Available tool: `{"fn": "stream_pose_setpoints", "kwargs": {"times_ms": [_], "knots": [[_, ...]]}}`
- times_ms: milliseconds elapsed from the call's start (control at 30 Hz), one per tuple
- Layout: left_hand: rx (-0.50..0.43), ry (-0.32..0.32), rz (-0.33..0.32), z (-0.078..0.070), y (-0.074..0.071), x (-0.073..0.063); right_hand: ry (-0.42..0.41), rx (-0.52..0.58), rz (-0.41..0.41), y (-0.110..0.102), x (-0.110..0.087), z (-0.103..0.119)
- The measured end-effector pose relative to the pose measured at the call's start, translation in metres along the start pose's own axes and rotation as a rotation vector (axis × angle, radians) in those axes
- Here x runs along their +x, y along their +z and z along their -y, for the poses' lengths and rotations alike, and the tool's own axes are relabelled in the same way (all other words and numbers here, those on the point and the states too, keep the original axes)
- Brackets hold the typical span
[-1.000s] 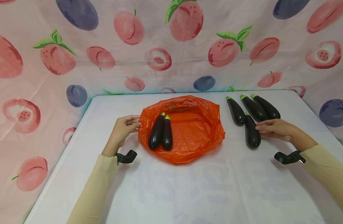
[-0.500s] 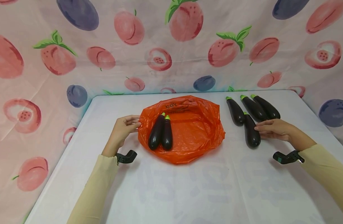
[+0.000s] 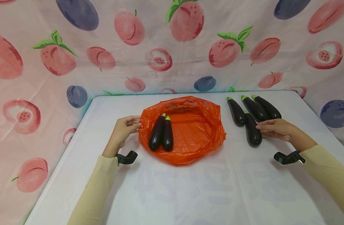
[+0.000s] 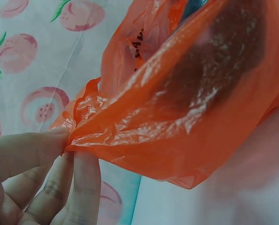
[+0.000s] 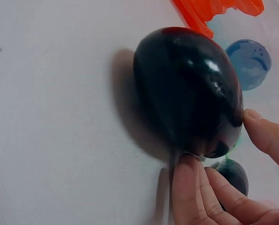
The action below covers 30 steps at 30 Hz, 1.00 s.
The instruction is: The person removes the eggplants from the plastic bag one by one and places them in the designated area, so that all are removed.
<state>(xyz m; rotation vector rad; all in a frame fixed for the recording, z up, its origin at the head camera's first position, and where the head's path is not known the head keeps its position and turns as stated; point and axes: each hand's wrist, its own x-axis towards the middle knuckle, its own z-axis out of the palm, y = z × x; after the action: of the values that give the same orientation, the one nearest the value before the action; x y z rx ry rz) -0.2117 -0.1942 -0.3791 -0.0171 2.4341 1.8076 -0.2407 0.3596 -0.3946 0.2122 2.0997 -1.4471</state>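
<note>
In the left wrist view my left hand (image 4: 50, 183) pinches a gathered corner of the orange plastic bag (image 4: 144, 140) between thumb and fingers. From the head view, the open bag (image 3: 191, 134) lies mid-table with two eggplants, one (image 3: 157, 134) leaning beside the other (image 3: 168, 136), near its left side. On the right, my right hand (image 3: 276, 129) holds the nearest eggplant (image 3: 253, 132) from its right side. The right wrist view shows the thumb (image 5: 266, 133) and fingertips (image 5: 188, 164) on this glossy dark eggplant (image 5: 186, 89).
Behind the held eggplant, more eggplants (image 3: 236, 112) (image 3: 254, 109) (image 3: 267, 107) lie close together at the table's back right. A white cover (image 3: 200, 193) lies over the table. Fruit-print cloth (image 3: 183, 59) hangs behind it and along the sides.
The eggplant at my right hand has shifted slightly toward the back of the table. My left hand, the bag and the other eggplants look the same.
</note>
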Motion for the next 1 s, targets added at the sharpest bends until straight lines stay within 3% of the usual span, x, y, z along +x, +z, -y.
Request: {"fn": "stream_pose_setpoints", "kwargs": {"times_ms": [733,1000], "knots": [[-0.020,0.012,0.010,0.000,0.001,0.001,-0.061,0.018,0.066,-0.017,-0.013,0.004],[-0.036,0.026,0.016,0.000,0.001,0.000,-0.227,0.013,0.123,-0.019,-0.025,0.016]]}}
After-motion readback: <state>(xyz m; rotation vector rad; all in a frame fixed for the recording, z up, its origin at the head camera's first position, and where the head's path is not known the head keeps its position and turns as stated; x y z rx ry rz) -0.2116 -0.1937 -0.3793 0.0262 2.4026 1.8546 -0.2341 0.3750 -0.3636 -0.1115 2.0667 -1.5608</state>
